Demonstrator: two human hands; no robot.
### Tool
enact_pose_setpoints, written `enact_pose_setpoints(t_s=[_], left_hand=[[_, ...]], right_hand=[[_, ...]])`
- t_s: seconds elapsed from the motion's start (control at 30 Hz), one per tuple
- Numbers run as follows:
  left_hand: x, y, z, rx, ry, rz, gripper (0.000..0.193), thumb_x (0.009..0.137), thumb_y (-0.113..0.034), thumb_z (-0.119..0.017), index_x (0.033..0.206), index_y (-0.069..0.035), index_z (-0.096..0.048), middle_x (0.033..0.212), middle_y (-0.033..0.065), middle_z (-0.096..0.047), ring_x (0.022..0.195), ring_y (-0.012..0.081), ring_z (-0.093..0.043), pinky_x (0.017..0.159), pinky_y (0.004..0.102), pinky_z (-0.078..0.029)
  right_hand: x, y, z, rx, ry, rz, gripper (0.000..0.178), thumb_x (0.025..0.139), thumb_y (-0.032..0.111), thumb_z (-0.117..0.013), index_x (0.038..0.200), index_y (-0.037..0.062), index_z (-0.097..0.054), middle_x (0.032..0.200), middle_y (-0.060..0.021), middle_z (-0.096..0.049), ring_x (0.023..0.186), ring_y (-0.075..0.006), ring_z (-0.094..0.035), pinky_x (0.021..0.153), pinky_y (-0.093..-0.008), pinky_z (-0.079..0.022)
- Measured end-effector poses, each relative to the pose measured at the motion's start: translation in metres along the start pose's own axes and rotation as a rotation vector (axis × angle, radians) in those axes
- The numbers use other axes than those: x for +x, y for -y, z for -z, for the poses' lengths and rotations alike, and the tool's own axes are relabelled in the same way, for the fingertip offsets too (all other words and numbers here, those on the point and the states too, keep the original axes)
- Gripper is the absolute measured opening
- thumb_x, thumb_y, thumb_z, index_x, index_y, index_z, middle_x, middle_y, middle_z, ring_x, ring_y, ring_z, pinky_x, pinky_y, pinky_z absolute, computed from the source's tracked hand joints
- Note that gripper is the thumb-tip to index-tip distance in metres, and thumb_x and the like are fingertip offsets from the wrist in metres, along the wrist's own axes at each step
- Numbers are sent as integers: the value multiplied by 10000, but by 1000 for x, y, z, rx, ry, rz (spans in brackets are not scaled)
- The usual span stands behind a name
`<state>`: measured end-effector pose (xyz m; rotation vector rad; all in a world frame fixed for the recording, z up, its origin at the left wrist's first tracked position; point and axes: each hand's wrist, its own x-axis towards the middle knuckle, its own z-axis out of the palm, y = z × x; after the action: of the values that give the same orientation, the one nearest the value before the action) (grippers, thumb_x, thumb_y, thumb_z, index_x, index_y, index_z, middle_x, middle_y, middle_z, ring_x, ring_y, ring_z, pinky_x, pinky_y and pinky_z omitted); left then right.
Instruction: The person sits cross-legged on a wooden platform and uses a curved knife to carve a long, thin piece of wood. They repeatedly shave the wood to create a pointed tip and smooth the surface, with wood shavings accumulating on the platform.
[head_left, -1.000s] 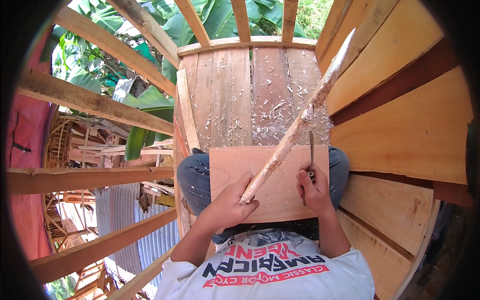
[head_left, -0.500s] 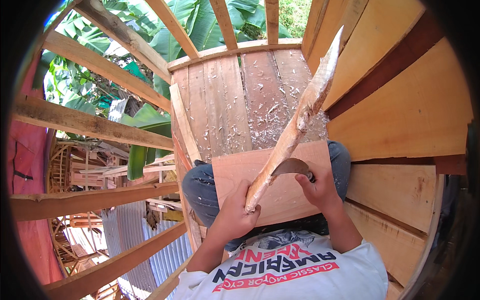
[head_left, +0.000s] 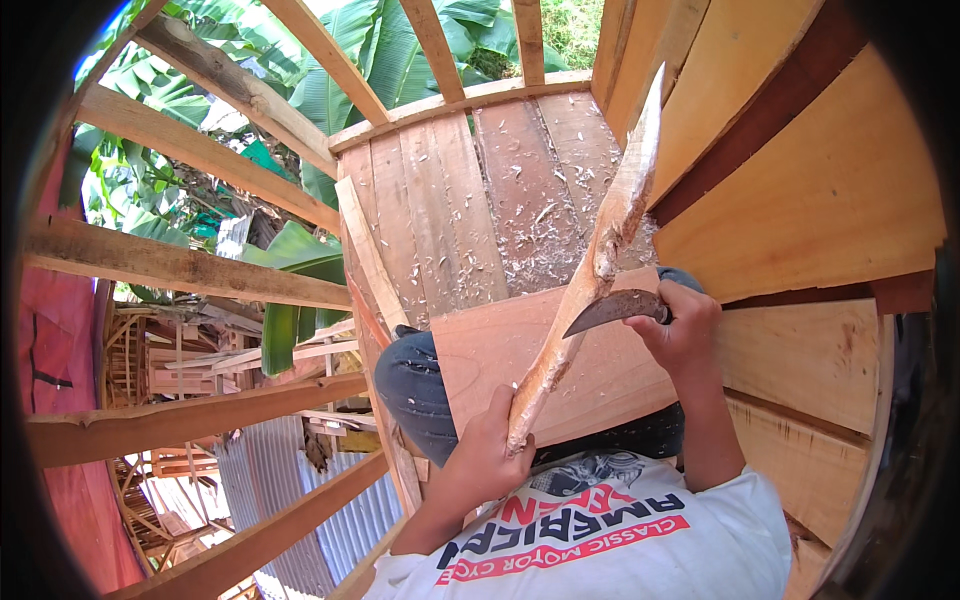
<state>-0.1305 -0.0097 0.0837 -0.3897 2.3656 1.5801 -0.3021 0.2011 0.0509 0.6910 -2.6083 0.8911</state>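
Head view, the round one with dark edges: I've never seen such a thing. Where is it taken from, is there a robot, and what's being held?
There is no robot here, just a person's two bare hands. The camera is a wide fisheye worn on the head, looking down, so straight edges seem to bend.

The left hand has its grip around the lower end of a long wooden stick with a pale, pointed far end. The right hand holds a knife with a curved blade, which overlaps the stick; I can't tell whether it is cutting in.

A flat wooden board lies across the legs. Beyond it, shavings are scattered over the planks.
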Motion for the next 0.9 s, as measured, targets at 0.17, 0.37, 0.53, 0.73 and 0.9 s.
enact_pose_setpoints(t_s=[0.17,0.37,0.53,0.73,0.9], left_hand=[[0,-2,-1,31,-53,30,368,768,-51,-585,1084,0,-404,709,267,-554,702,478,-590,608,467,-453],[4,-6,-3,93,-127,-27,379,786,-105,-633,1077,-6,-412,754,279,-584,756,479,-610,627,473,-469],[4,-10,-6,117,-157,-36,376,788,-124,-649,1064,-1,-425,774,281,-592,765,477,-614,635,469,-478],[5,-8,-13,173,-230,-53,411,780,-97,-657,1120,-6,-446,834,232,-603,790,439,-634,660,407,-486],[6,-15,-17,175,-226,-29,385,787,-93,-647,1098,-3,-440,814,244,-596,782,454,-627,654,419,-486]], right_hand=[[-5,12,-4,122,102,-63,657,716,669,-662,555,47,-525,496,-137,-481,464,-324,-536,437,-373,-398],[-22,31,-6,173,242,40,659,738,659,-652,545,41,-527,490,-141,-487,459,-325,-545,439,-383,-409],[-26,25,-3,208,290,36,670,727,672,-649,533,44,-520,485,-138,-485,455,-321,-546,434,-381,-408],[-32,20,2,74,261,21,685,681,709,-656,524,57,-518,469,-114,-482,445,-303,-553,418,-368,-404],[-27,14,2,8,214,27,696,644,734,-663,520,65,-515,461,-103,-478,439,-284,-553,407,-357,-396]])
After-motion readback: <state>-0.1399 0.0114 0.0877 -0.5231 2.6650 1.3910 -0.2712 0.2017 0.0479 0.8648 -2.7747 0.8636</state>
